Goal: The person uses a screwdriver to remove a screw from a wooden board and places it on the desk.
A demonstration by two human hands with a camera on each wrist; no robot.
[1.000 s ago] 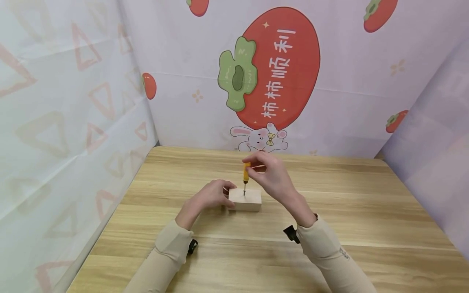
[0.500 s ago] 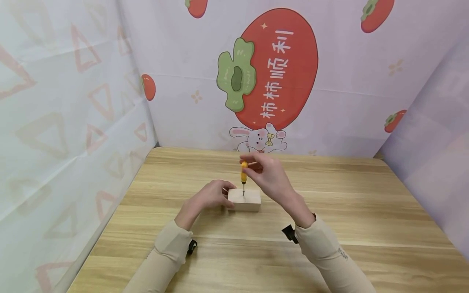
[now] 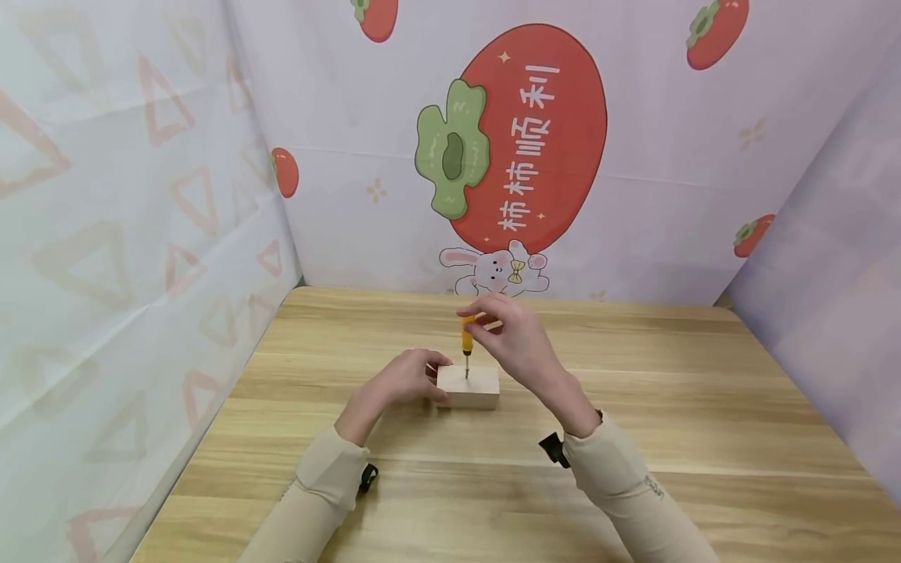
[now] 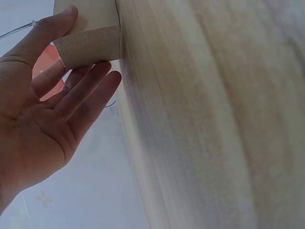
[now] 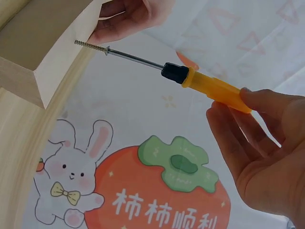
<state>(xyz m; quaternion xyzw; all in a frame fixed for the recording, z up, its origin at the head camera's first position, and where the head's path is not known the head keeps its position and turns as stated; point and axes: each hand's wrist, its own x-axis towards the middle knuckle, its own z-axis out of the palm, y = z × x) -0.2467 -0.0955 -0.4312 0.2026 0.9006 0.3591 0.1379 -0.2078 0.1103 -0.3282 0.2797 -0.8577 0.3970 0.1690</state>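
A pale wooden block [image 3: 473, 389] lies flat on the table. My left hand [image 3: 404, 377] grips its left end, thumb on the near side and fingers round the far side, as the left wrist view also shows on the block's end [image 4: 90, 45]. In my right hand [image 3: 517, 336] is a screwdriver [image 3: 468, 338] with a yellow handle, held upright between thumb and fingers near its top. In the right wrist view the screwdriver's shaft [image 5: 138, 60] meets the head of a screw [image 5: 90, 46]. The screw's tip touches the block's upper face, most of its thread showing.
The wood-grain table [image 3: 633, 391] runs back to a printed cloth wall [image 3: 352, 219] with a large persimmon picture. Another cloth wall [image 3: 141, 274] stands along the left side. Black straps [image 3: 556, 450] show at the wrists.
The right hand's fingers have shifted slightly on the screwdriver handle, which stands a little straighter. The left hand stays on the block. The whole view has shifted slightly.
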